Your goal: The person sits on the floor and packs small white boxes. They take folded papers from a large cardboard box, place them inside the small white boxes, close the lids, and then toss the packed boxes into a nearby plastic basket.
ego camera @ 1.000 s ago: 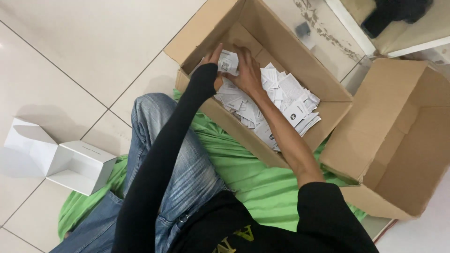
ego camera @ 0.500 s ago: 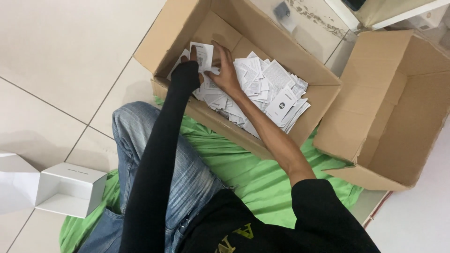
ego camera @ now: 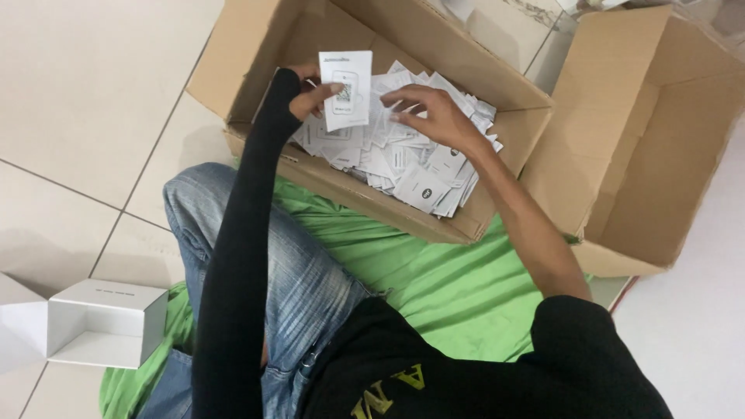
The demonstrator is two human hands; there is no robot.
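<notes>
My left hand [ego camera: 309, 95], in a long black sleeve, holds a small white leaflet [ego camera: 346, 89] upright above an open cardboard box [ego camera: 256, 46]. The box holds a heap of several white folded leaflets [ego camera: 411, 159]. My right hand [ego camera: 431, 115], bare-armed, reaches into the heap with its fingers spread, resting on the papers just right of the held leaflet.
A second open cardboard box [ego camera: 660, 140] lies tilted on its side at the right. A small white open box [ego camera: 105, 322] stands on the tiled floor at the lower left. I sit on a green cloth [ego camera: 434, 287] in blue jeans.
The leaflet in my left hand has come up and now faces me. My right hand has let go of it and moved right onto the heap. The camera has shifted closer.
</notes>
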